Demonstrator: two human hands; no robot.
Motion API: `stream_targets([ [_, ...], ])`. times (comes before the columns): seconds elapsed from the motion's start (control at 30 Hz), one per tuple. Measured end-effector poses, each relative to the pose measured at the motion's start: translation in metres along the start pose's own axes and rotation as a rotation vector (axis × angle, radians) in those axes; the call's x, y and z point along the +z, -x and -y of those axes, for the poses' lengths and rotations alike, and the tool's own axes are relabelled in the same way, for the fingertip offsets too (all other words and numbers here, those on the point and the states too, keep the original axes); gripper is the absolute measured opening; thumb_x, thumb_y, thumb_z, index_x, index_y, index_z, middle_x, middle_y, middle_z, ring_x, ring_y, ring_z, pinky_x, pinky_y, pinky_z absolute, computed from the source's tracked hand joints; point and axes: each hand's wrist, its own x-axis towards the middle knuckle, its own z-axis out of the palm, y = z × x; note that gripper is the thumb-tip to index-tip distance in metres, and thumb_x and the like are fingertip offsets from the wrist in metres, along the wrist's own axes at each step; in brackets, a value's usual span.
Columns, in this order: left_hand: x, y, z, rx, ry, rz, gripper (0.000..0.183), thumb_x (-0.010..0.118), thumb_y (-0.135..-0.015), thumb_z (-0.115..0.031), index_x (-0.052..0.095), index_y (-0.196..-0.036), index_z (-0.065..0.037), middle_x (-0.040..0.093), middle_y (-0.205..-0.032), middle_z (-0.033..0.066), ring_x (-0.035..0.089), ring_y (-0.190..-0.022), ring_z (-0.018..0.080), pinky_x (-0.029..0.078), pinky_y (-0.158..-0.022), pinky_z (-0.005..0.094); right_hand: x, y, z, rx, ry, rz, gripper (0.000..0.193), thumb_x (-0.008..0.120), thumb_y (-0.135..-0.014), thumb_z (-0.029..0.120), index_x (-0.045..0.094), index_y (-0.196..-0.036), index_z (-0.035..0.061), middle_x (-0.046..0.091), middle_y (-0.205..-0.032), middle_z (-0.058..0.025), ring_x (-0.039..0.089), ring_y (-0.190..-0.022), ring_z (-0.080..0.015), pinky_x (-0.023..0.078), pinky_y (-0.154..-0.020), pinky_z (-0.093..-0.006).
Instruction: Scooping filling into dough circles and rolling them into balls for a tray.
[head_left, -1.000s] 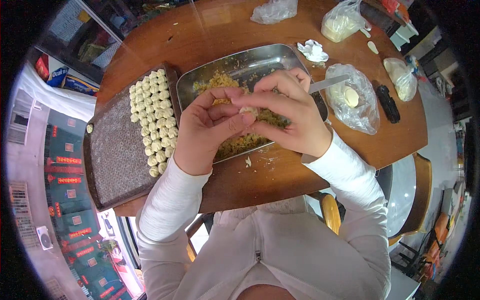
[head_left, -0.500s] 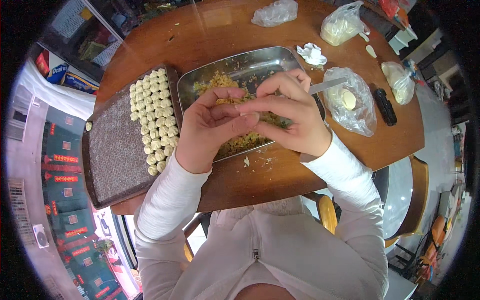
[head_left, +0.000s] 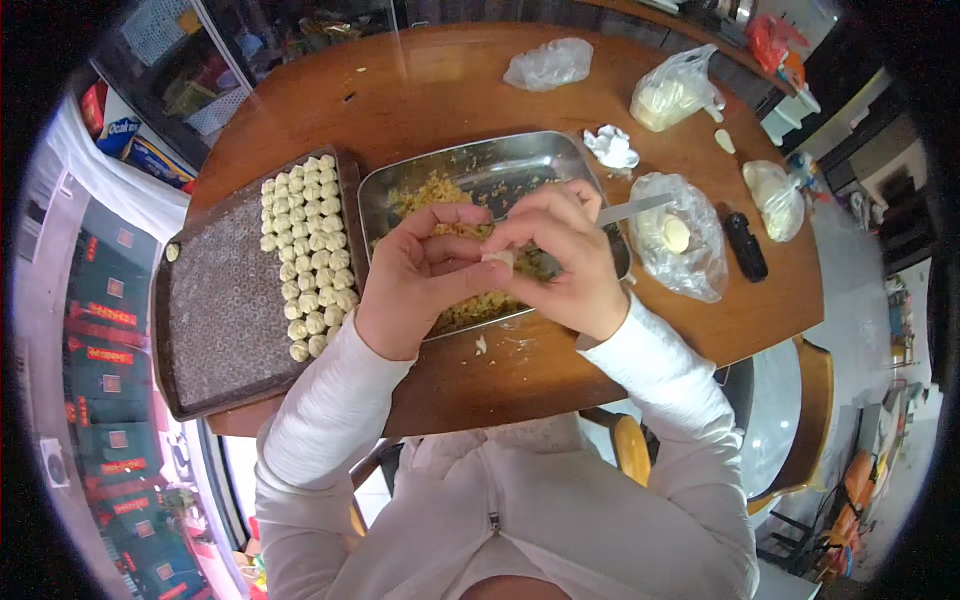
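Both my hands meet over the near part of a metal tray (head_left: 475,150) holding yellowish crumbly filling (head_left: 435,195). My left hand (head_left: 415,285) is cupped, its thumb and fingers closed round a small pale piece of dough (head_left: 499,259). From the other side, my right hand (head_left: 570,260) pinches the same dough at its edge. Most of the dough is hidden by my fingers. A flat metal blade (head_left: 637,208) juts out past my right hand over the tray's right rim; whether that hand holds it I cannot tell.
Left stands a dark baking tray (head_left: 215,310) with rows of small pleated buns (head_left: 310,240). On the right lie a clear plastic bag with a dough disc (head_left: 676,236), a black object (head_left: 745,246), crumpled white tissue (head_left: 611,148) and several tied bags (head_left: 672,90).
The whole view has shifted, so the table's things sit lower in it. My fingertips have parted slightly, and the pale dough between them now shows.
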Motion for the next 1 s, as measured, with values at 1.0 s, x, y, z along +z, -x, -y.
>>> stream_targets([
  [1.0, -0.008, -0.005, 0.009, 0.007, 0.134, 0.071, 0.052, 0.076, -0.077, 0.004, 0.051, -0.121, -0.002, 0.071, -0.095, 0.0135, 0.069, -0.089, 0.0175, 0.056, -0.08, 0.0274, -0.001, 0.0, -0.002, -0.016, 0.039, 0.035, 0.038, 0.079, -0.065, 0.013, 0.071, -0.102, 0.0169, 0.057, -0.093, -0.0013, 0.054, -0.09, -0.019, 0.028, -0.09, -0.0369],
])
